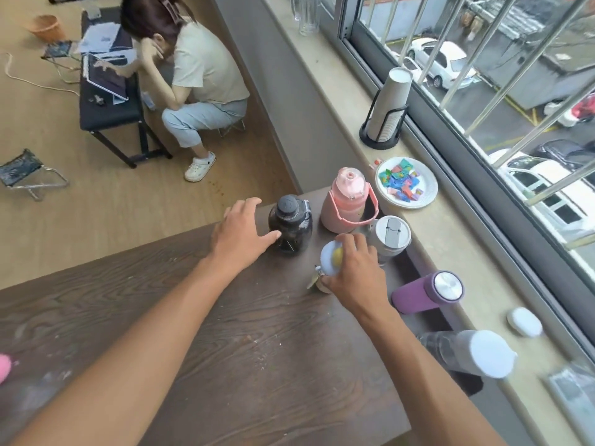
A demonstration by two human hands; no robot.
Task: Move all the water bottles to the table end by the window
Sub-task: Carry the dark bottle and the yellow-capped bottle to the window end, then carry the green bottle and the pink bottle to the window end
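Note:
Several bottles stand on the dark wooden table [225,333] at its end by the window. A black bottle [290,224] is at the far corner; my left hand [240,231] is spread beside it, thumb touching its side, fingers apart. My right hand [354,268] grips a small bottle with a light blue and yellow top [331,257]. Behind it stand a pink bottle with a handle [346,201] and a grey-lidded tumbler [391,235]. A purple bottle [425,292] and a clear bottle with a white cap [470,352] lean along the table's right edge.
The window sill [450,239] carries a plate of coloured sweets [406,182], a stack of paper cups in a black holder [386,114] and a white oval object [524,321]. A person crouches at a low black bench [106,107] on the floor. A pink thing [4,366] shows at the left edge.

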